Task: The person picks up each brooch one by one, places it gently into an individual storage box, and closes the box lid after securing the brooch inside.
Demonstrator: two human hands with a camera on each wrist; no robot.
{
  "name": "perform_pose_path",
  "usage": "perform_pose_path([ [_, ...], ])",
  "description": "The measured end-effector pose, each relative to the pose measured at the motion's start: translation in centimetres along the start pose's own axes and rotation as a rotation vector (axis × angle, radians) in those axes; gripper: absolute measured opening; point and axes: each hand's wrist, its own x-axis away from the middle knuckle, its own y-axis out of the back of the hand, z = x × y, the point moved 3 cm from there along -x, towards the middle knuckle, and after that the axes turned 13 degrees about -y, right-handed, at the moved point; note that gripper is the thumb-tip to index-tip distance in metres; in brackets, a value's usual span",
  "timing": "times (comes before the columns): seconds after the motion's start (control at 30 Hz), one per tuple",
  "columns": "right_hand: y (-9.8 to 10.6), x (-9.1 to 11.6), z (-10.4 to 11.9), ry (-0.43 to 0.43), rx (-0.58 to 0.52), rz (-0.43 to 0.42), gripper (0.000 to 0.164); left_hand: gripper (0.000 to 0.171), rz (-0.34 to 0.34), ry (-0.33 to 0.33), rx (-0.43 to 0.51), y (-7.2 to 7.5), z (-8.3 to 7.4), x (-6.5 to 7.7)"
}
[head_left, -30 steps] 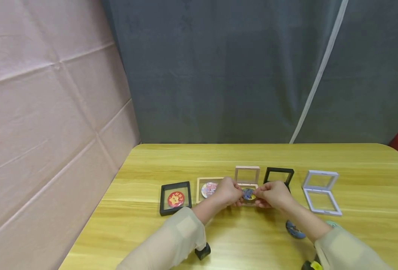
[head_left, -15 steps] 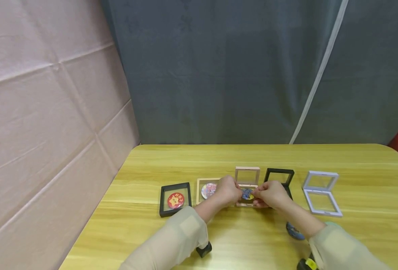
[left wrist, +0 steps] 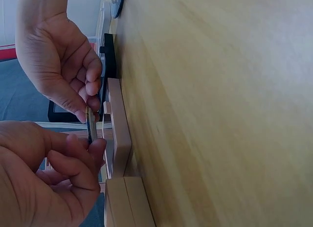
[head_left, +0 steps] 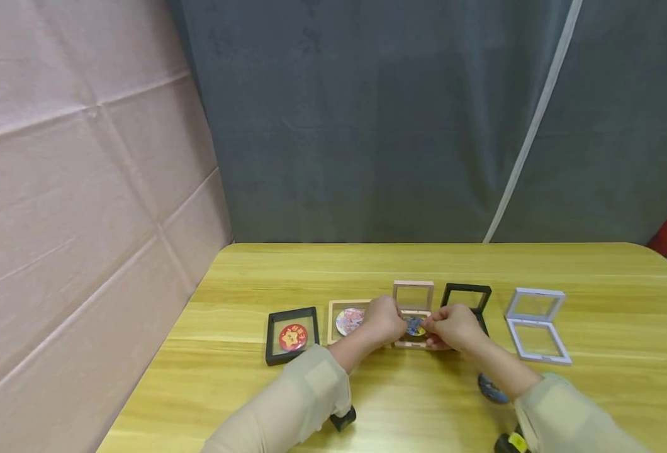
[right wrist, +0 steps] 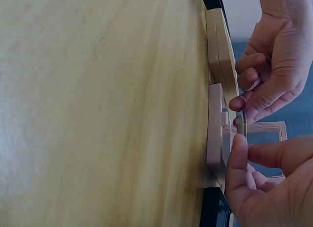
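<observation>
Where the two hands meet over the table (head_left: pixel 243 402), a round blue-and-yellow badge (head_left: pixel 414 326) is held between them, lying roughly level just above the lower half of the pink frame (right wrist: pixel 214 126). Clock positions below are taken from this badge in the head view, twelve o'clock pointing away from the person.

Left hand (head_left: pixel 383 321): at nine o'clock, pinching the badge's near edge between thumb and fingertip. Right hand (head_left: pixel 456 327): at three o'clock, pinching the opposite edge in like manner. Contact between badge and frame cannot be confirmed.

The pink frame's lid (head_left: pixel 413 283) stands raised at twelve o'clock. At nine o'clock, just beside the left hand, lies a wood-coloured frame (head_left: pixel 331 324) with its halves together, containing a pink patterned badge (head_left: pixel 349 321); farther out on that line lies a black frame (head_left: pixel 270 340) containing a red badge (head_left: pixel 293 338) with a yellow star.

An opened black frame (head_left: pixel 467 287) stands at two o'clock, partly covered by the right hand. An opened white frame (head_left: pixel 537 292) is at three o'clock.

A blue badge (head_left: pixel 492 389) rests at four o'clock near the right forearm. At seven o'clock, a small black object (head_left: pixel 344 418) shows partly beneath the left sleeve (head_left: pixel 305 393); its nature is unclear.
</observation>
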Motion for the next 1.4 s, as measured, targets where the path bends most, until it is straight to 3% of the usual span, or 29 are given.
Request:
perform_pose_path([
  [0.73, -0.32, -0.37, -0.29, -0.006, -0.009, -0.014, 0.011, 0.032, -0.006, -0.014, -0.116, -0.25, -0.02, -0.32],
  [0.93, -0.42, -0.54, -0.38, 0.011, -0.007, -0.028, 0.010, 0.036, -0.004, -0.015, -0.143, -0.39, 0.00, -0.42],
  [1.4, -0.42, -0.69, -0.51, 0.017, -0.006, -0.052, 0.009, 0.033, 0.004, -0.055, -0.252, -0.51, -0.37, -0.63],
])
